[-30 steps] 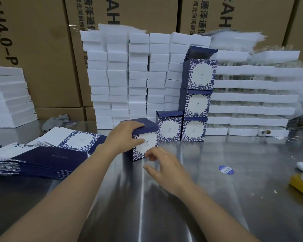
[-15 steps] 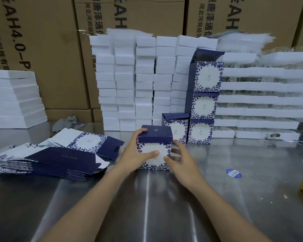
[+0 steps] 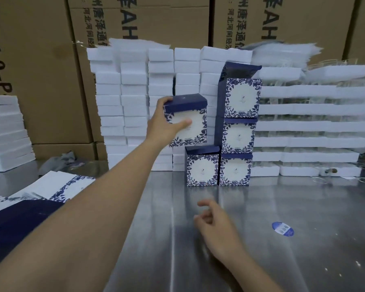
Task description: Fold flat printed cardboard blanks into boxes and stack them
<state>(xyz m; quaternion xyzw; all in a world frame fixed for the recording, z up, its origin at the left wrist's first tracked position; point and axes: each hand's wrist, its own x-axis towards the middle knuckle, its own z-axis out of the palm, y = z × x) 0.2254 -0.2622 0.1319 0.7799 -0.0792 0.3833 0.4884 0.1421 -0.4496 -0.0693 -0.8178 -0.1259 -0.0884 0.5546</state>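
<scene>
My left hand (image 3: 163, 125) grips a folded blue-and-white floral box (image 3: 193, 123) and holds it in the air, just above a single folded box (image 3: 202, 166) standing on the steel table (image 3: 303, 207). Right beside that one rises a stack of three folded boxes (image 3: 237, 131); the top one has its lid flap open. My right hand (image 3: 214, 223) hovers low over the table with loosely curled fingers and holds nothing. A pile of flat printed blanks (image 3: 27, 207) lies at the left.
White foam trays (image 3: 135, 106) are stacked in columns behind the boxes, with more at the right (image 3: 308, 127) and far left (image 3: 4, 133). Large brown cartons (image 3: 40, 70) form a wall at the back. A round blue sticker (image 3: 282, 228) lies on the table.
My left hand has lifted the folded box off the table and carried it up and back toward the stacks. My right hand has let go of it and dropped away.
</scene>
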